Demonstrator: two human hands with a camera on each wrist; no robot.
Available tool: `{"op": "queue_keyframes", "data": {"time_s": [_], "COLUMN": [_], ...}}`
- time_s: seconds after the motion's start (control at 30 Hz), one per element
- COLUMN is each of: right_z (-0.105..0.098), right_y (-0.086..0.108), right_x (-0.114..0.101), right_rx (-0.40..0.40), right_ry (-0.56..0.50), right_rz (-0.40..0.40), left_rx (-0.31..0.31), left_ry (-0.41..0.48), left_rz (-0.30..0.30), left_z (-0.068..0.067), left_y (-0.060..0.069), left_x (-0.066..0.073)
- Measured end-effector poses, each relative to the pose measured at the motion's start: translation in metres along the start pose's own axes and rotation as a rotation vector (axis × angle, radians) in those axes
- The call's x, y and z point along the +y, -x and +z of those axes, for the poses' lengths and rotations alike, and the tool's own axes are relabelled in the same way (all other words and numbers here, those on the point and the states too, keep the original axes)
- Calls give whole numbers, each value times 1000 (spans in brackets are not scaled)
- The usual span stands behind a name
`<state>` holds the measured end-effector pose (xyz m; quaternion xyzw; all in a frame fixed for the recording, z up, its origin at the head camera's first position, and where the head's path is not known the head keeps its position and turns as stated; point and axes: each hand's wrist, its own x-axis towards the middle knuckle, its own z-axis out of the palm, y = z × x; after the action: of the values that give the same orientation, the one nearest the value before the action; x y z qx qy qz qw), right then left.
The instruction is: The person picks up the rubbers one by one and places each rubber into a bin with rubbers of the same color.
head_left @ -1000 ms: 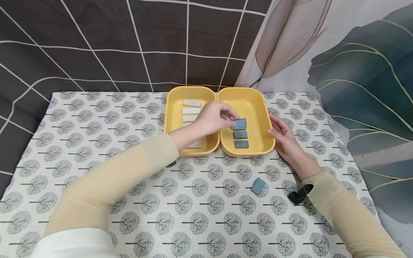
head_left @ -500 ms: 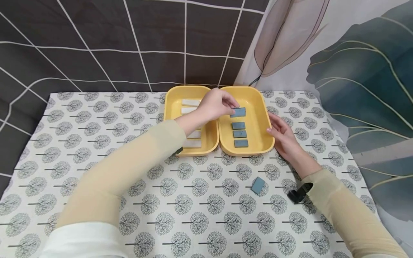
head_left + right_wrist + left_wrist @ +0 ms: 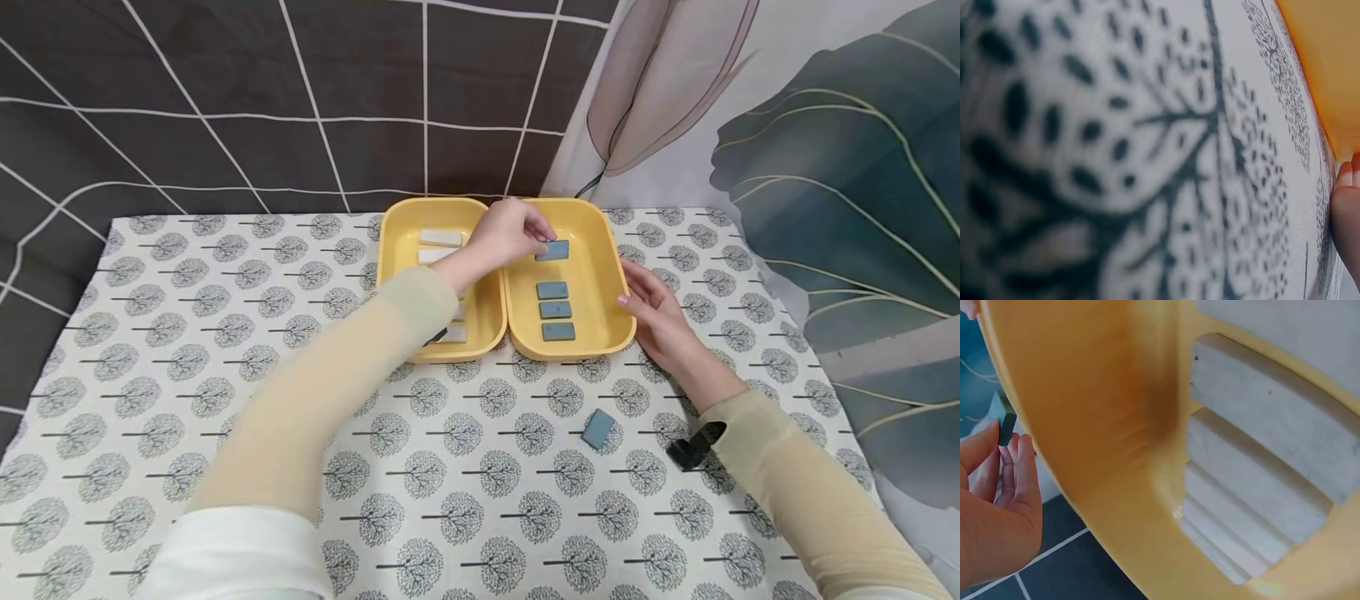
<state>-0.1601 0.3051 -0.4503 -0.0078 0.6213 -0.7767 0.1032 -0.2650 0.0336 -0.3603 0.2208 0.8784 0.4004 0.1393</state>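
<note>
My left hand (image 3: 508, 233) pinches a blue-grey rectangular block (image 3: 552, 250) by its left end, thumb against fingertips, over the back of the right yellow container (image 3: 628, 333). In the left wrist view that block (image 3: 1002, 419) stands out between thumb and fingers. Three similar blocks lie in a column in front of it, the middle one (image 3: 555, 310) close to its neighbours. My right hand (image 3: 663, 321) touches the container's right outer wall, with the thumb at the rim. The right wrist view shows just part of that hand (image 3: 1347, 212) beside the yellow wall.
A second yellow container (image 3: 382, 292) adjoins on the left, with several white blocks (image 3: 1272, 419) in a row, partly hidden by my left arm. One loose blue-grey block (image 3: 598, 428) lies on the tree-print tablecloth (image 3: 465, 517). A dark gridded cloth (image 3: 360, 75) hangs behind.
My left hand has moved back, away from me, with the pinched block, uncovering the third block in the column. My right hand has stayed at the container's side.
</note>
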Motion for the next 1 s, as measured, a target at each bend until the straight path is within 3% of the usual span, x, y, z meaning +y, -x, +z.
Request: {"op": "queue_keyframes", "data": {"time_s": [0.4,0.63,1.0], "right_z": [1,1,1], "right_y": [0,0,1], "right_x": [0,0,0], "right_rx": [-3,-2,-1], "right_ry": [-6,-26,-22], "right_rz": [-2,-1,-8], "left_rx": [-19,-35,-51], "left_ry": [-102,-244,-328], "left_rz": [-34,-33,-81], "left_z": [17,25,31], "left_y": [-15,-26,-30], "left_x": [-3,-2,-2]}}
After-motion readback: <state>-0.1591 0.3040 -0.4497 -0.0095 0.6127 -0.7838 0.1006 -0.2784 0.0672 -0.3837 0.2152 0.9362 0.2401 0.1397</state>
